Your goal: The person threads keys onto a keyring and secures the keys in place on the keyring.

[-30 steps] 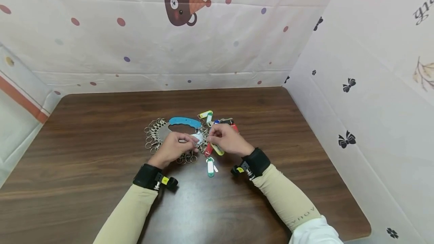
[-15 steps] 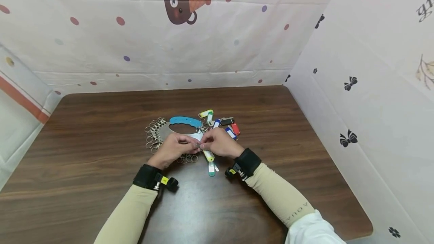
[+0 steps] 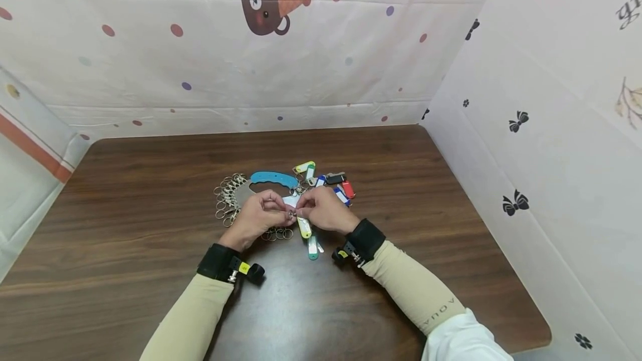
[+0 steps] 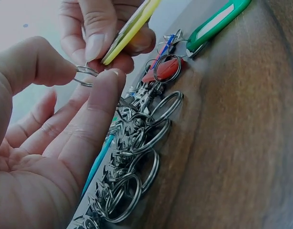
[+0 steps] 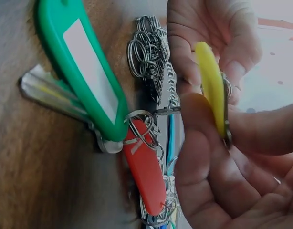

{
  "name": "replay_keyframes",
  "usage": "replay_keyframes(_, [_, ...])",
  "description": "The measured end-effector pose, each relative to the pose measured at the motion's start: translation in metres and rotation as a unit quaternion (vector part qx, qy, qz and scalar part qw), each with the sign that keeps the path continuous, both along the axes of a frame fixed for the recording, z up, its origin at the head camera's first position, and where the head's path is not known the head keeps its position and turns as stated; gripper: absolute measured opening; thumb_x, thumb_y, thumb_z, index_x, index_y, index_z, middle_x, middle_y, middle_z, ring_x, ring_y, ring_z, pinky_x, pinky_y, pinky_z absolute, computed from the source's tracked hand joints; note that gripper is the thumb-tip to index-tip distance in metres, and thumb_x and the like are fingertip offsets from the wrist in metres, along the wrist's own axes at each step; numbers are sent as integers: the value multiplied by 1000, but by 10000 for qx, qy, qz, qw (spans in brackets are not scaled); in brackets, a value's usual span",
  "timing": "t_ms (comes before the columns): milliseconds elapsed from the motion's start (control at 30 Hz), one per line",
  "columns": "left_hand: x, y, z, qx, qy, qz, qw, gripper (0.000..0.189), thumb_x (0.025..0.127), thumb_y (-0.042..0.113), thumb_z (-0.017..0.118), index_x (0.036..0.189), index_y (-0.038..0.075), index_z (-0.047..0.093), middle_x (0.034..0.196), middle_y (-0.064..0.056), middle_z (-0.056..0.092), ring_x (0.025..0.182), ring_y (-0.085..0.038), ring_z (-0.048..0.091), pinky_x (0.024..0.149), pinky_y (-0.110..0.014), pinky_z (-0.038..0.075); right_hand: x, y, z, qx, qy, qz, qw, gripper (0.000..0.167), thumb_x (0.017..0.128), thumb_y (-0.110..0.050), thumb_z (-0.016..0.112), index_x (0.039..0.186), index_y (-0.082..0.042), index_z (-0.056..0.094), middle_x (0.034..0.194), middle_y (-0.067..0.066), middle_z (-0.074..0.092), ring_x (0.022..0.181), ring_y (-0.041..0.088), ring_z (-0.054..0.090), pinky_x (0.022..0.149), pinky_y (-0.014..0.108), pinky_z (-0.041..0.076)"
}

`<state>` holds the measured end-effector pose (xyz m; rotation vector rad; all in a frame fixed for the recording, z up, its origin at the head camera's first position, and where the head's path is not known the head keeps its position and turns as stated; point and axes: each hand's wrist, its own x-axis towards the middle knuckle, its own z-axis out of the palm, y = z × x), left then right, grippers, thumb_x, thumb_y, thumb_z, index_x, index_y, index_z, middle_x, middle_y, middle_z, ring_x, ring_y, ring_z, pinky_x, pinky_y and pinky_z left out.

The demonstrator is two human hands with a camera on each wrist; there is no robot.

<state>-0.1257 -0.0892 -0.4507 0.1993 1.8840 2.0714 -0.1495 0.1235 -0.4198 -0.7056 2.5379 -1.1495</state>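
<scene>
My left hand (image 3: 258, 219) pinches a metal split ring (image 4: 83, 83) between thumb and index finger. Right against it, my right hand (image 3: 326, 210) grips a yellow key tag (image 5: 211, 81) with a key lying along it, seen edge-on in both wrist views. The tag's lower end hangs below the fingers in the head view. Under the hands lies a metal key holder with a blue handle (image 3: 273, 179), fringed by clips and split rings (image 4: 149, 167). A green key tag (image 5: 91, 71) with a silver key (image 5: 51, 93) and a red tag (image 5: 145, 167) lie close by.
Beyond my right hand sit more tags: a yellow one (image 3: 304, 167), a black one (image 3: 336, 179), a red one (image 3: 348, 189) and blue ones. The brown wooden table (image 3: 150, 272) meets patterned white sheets at the back and right.
My right hand has moved left to meet the left hand, bringing the yellow key tag to the split ring. Over the last half second the tag has shifted slightly left.
</scene>
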Motion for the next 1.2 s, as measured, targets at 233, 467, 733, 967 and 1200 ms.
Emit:
replay_keyframes(233, [0, 3, 6, -584, 236, 147, 9979, 29, 82, -9, 70, 109, -7, 58, 105, -17, 78, 86, -15, 77, 81, -29, 63, 1, -7, 5, -148, 355, -5, 9993, 13, 97, -8, 70, 87, -9, 77, 76, 3, 71, 63, 8, 56, 58, 21, 44])
replay_keyframes(467, [0, 3, 7, -1037, 494, 70, 9934, 26, 86, -2, 72, 111, -8, 69, 107, -22, 78, 88, -12, 76, 79, -25, 62, 2, -6, 8, -211, 428, 93, 9988, 13, 99, -7, 69, 90, -9, 78, 79, 2, 70, 68, 9, 57, 61, 21, 46])
replay_keyframes(733, [2, 5, 5, -1481, 794, -202, 9856, 32, 91, 4, 76, 120, -6, 71, 117, -23, 75, 94, -14, 76, 78, -23, 61, 0, -3, 9, -336, 489, 68, 9982, 14, 100, -8, 67, 90, -10, 77, 80, 2, 70, 71, 13, 57, 63, 23, 46])
replay_keyframes(967, [8, 13, 11, -2493, 1679, 235, 9535, 28, 91, 7, 75, 118, 1, 75, 104, -14, 77, 90, -19, 73, 80, -29, 60, 0, -3, 7, -449, 482, 40, 9978, 13, 99, -7, 68, 91, -8, 77, 84, 5, 72, 73, 13, 59, 65, 24, 48])
replay_keyframes(1200, [13, 25, 15, -3503, 2460, 646, 9015, 28, 86, 9, 80, 113, 4, 75, 97, -9, 79, 84, -19, 72, 75, -35, 60, 1, -2, 5, -602, 309, -183, 9975, 12, 99, -7, 68, 93, -7, 78, 84, 7, 71, 73, 13, 59, 63, 24, 48])
